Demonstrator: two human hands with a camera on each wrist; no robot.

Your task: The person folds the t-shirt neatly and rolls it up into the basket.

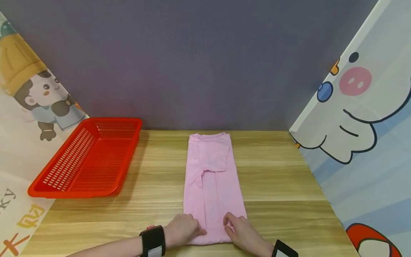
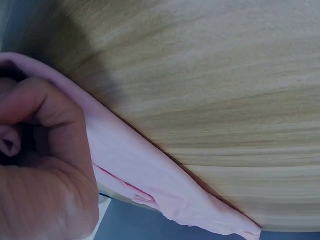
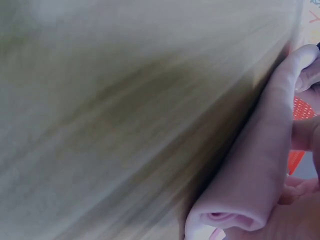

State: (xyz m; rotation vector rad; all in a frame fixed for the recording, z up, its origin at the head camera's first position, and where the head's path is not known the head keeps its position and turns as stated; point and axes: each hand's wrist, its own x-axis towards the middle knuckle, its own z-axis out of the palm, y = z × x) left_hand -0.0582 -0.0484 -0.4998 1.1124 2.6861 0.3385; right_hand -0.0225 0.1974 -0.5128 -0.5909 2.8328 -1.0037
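Observation:
A pink T-shirt (image 1: 210, 200), folded lengthwise into a long strip, lies on the wooden table with its collar at the far end. One short sleeve is laid over the upper part. My left hand (image 1: 183, 230) holds the near left corner with curled fingers, thumb on the cloth. At the near right corner, my right hand (image 1: 245, 235) pinches the hem between thumb and fingers. The right wrist view shows the near end of the shirt (image 3: 245, 185) turned over in a thick, layered fold. In the left wrist view, curled fingers partly hide the cloth (image 2: 130, 155).
A red plastic basket (image 1: 96, 167) with perforated sides stands on the left of the wooden table (image 1: 276, 185). A grey partition (image 1: 205, 64) rises behind the table. Printed cartoon panels flank it on both sides.

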